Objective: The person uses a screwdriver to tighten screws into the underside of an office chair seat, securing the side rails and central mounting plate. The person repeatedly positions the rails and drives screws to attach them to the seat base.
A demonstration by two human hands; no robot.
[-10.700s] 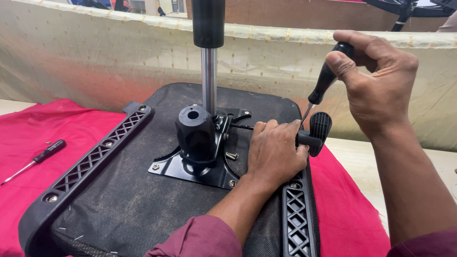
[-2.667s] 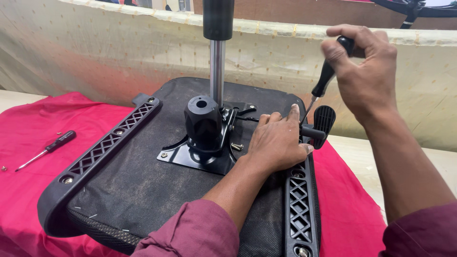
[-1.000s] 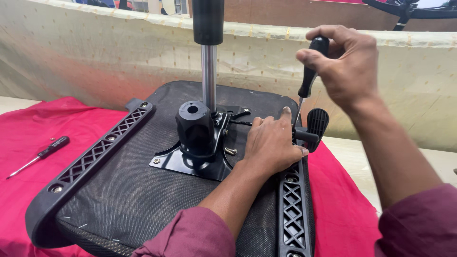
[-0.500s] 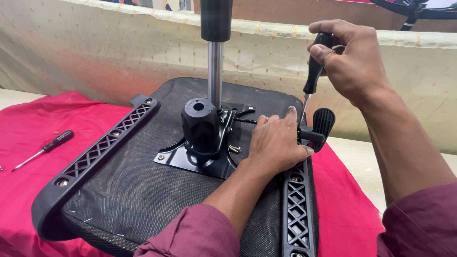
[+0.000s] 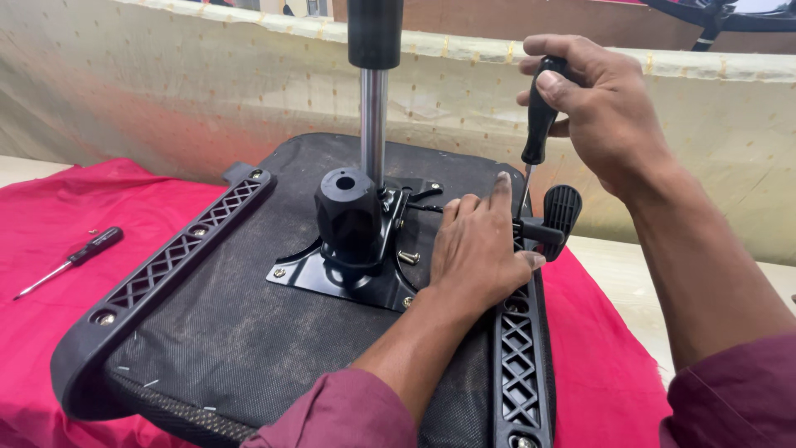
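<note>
An upturned chair seat (image 5: 207, 332) lies on a red cloth (image 5: 50, 249) over the table, its underside up so the black mounting plate (image 5: 332, 278) and gas-lift column (image 5: 373, 124) are within reach. The left hand (image 5: 477, 249) presses flat on the plate beside the lever (image 5: 560, 217), fingers spread, steadying it. The right hand (image 5: 597, 104) is closed around a black-handled screwdriver (image 5: 537, 124), upright, tip down at the plate's edge. A spare screwdriver (image 5: 79, 257) lies well apart on the cloth.
</note>
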